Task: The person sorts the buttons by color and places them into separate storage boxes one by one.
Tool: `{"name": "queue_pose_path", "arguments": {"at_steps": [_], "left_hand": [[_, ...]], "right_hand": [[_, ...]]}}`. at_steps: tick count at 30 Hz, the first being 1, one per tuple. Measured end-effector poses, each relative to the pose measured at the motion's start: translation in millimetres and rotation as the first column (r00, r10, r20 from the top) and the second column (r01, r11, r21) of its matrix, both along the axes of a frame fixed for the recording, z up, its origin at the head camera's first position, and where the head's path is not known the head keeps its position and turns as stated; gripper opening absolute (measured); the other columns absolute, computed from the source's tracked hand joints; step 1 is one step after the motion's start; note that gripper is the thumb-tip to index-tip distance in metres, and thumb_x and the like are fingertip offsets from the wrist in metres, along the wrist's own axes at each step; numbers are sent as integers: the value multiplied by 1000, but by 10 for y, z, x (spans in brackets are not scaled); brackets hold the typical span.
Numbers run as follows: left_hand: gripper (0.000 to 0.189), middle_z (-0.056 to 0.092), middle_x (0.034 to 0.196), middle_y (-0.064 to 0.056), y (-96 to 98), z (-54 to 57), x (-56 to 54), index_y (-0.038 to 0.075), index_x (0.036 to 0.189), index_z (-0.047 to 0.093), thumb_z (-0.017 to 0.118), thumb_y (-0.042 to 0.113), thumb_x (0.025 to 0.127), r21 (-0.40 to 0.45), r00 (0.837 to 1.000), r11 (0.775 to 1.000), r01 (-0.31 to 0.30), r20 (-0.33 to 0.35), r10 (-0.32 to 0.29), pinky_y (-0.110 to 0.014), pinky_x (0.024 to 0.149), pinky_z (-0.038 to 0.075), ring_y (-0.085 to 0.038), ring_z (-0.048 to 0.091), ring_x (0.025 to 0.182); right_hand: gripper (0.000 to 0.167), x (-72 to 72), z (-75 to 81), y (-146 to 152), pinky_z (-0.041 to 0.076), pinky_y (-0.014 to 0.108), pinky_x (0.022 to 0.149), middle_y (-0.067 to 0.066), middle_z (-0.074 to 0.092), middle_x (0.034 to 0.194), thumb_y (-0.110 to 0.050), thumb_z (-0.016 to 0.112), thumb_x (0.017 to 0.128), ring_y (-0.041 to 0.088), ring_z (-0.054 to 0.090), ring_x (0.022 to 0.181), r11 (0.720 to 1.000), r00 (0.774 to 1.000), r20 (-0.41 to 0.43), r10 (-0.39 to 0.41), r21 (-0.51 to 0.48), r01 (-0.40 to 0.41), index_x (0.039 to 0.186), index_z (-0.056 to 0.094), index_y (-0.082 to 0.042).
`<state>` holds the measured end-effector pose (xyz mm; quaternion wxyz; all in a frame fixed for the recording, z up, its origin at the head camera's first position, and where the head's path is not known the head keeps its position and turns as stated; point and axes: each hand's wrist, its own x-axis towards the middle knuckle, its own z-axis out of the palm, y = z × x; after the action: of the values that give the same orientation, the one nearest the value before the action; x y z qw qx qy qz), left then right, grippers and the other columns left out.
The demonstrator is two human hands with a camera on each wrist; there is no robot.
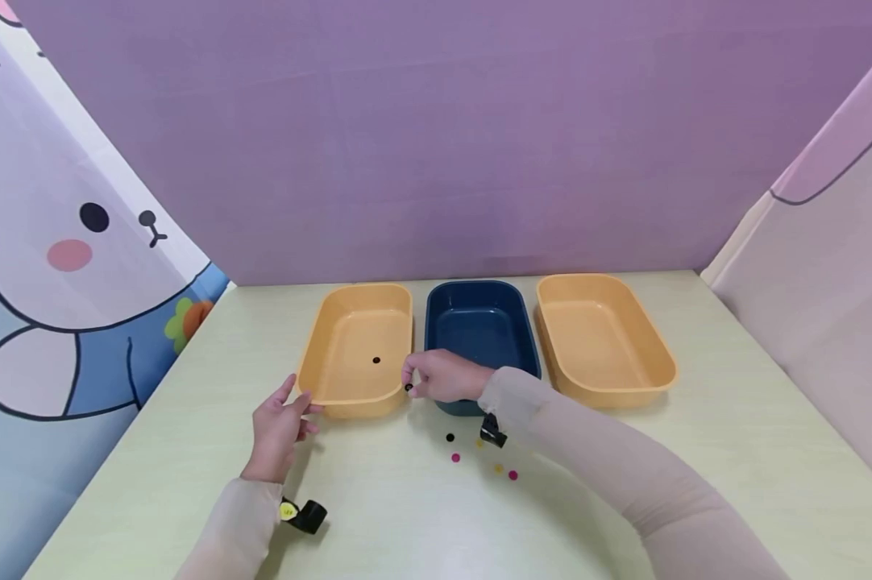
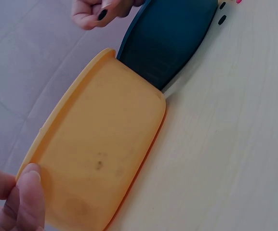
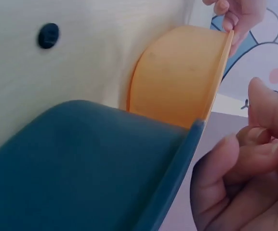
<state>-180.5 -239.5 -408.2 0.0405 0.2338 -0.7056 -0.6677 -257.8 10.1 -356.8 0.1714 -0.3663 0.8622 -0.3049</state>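
Black pinched disc (image 2: 102, 15), detail unclear; blue tray (image 1: 483, 334), rim partly hidden.

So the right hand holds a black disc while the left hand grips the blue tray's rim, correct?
No: the left hand grips the left orange tray by its rim, not the blue tray, as the left wrist view shows. The right hand does hold a black disc.

Small black disc (image 1: 409, 387) pinched aloft near orange tray (image 1: 356, 408); tray upright, another black disc (image 1: 376, 360) inside.

No readable text, yellow sticker (image 1: 288, 511) illegible
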Motion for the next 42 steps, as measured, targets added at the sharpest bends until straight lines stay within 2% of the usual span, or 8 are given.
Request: {"name": "queue_pose_path", "arguments": {"at_steps": [7, 13, 20, 27, 32, 38, 42], "left_hand": [[58, 63, 61, 14, 14, 0, 5, 14, 153, 20, 46, 13, 101, 6, 1000, 1000, 6, -5, -6, -17, 46, 36, -3, 51, 42], [58, 64, 62, 13, 3, -36, 38, 14, 153, 20, 47, 13, 101, 8, 1000, 1000, 2, -5, -2, -17, 45, 36, -4, 51, 42], [58, 64, 60, 15, -9, -76, 80, 13, 153, 20, 47, 13, 101, 5, 1000, 1000, 6, -1, -6, -17, 45, 36, -3, 52, 42], [59, 63, 59, 14, 19, -47, 46, 11, 153, 21, 47, 11, 100, 0, 1000, 1000, 1, -24, -1, -16, 45, 36, -3, 51, 41], [58, 63, 59, 14, 39, -33, 15, 11, 153, 22, 46, 10, 100, -5, 1000, 1000, -4, -31, 4, -16, 44, 36, -3, 51, 41], [58, 63, 58, 15, 33, -28, 9, 11, 153, 23, 47, 11, 100, -6, 999, 1000, -18, -27, 17, -16, 44, 35, -3, 51, 41], [58, 63, 59, 13, 30, -19, 9, 10, 152, 23, 47, 11, 100, -16, 1000, 1000, -20, -16, 19, -17, 44, 36, -4, 51, 41]], "right_hand": [[7, -120, -2, -92, 38, 20, 58, 0, 53, 70, -5, 65, 91, 13, 47, 64, 998, 1000, 19, -14, -60, 15, 97, 61, -6], [8, -150, 44, -188, 34, 20, 54, 0, 45, 62, -8, 65, 91, 13, 42, 57, 998, 998, 34, -46, -39, 47, 98, 62, -6], [8, -181, 11, -378, 34, 21, 54, -1, 41, 63, -9, 65, 92, 13, 41, 57, 997, 996, 31, -79, 13, 78, 99, 62, -9], [7, -261, 24, -563, 38, 22, 59, 1, 53, 76, -12, 66, 92, 15, 47, 66, 993, 995, 11, -104, 63, 103, 97, 62, -13], [6, -326, 55, -636, 40, 24, 63, 1, 55, 77, -14, 66, 92, 15, 48, 69, 990, 993, -22, -117, 81, 118, 97, 62, -14], [7, -407, 56, -761, 41, 24, 74, -2, 61, 90, -15, 67, 92, 14, 50, 77, 990, 993, -67, -100, 88, 106, 98, 64, -13], [9, -462, 60, -855, 44, 23, 72, -1, 63, 92, -16, 66, 92, 12, 55, 73, 990, 994, -48, -97, 94, 101, 99, 63, -12]]}}
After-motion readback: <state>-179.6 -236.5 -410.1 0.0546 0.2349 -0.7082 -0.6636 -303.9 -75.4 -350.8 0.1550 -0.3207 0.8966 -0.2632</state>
